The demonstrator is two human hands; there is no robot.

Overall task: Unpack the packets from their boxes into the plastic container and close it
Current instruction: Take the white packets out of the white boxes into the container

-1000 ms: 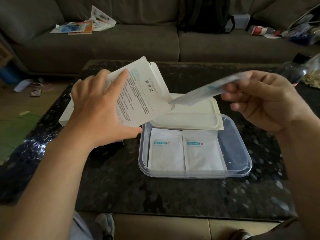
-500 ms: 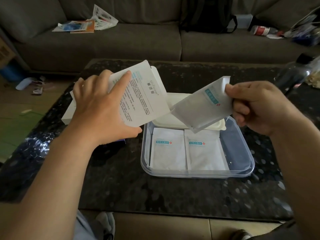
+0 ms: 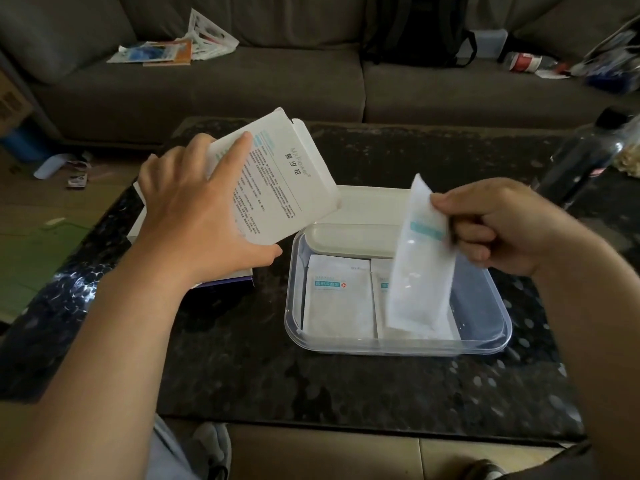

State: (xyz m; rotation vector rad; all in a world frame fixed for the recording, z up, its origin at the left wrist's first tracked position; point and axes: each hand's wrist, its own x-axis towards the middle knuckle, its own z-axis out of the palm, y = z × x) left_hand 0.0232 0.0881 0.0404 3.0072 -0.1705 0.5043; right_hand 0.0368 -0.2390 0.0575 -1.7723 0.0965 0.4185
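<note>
- The left hand (image 3: 201, 216) grips a white cardboard box (image 3: 277, 181), fingers spread over its printed back and thumb beneath. The box carries Chinese text and a grey brand word, too small to read.
- The right hand (image 3: 502, 226) pinches a hanging white packet (image 3: 420, 265) by its upper edge. Its low end dips into the clear plastic container (image 3: 485, 344), and its teal label is blurred.
- A flat white packet (image 3: 337, 299) lies inside the container, showing a teal label with a red cross. Another lies beside it, partly hidden.
- A white lid (image 3: 353, 237) leans on the container's far rim.
</note>
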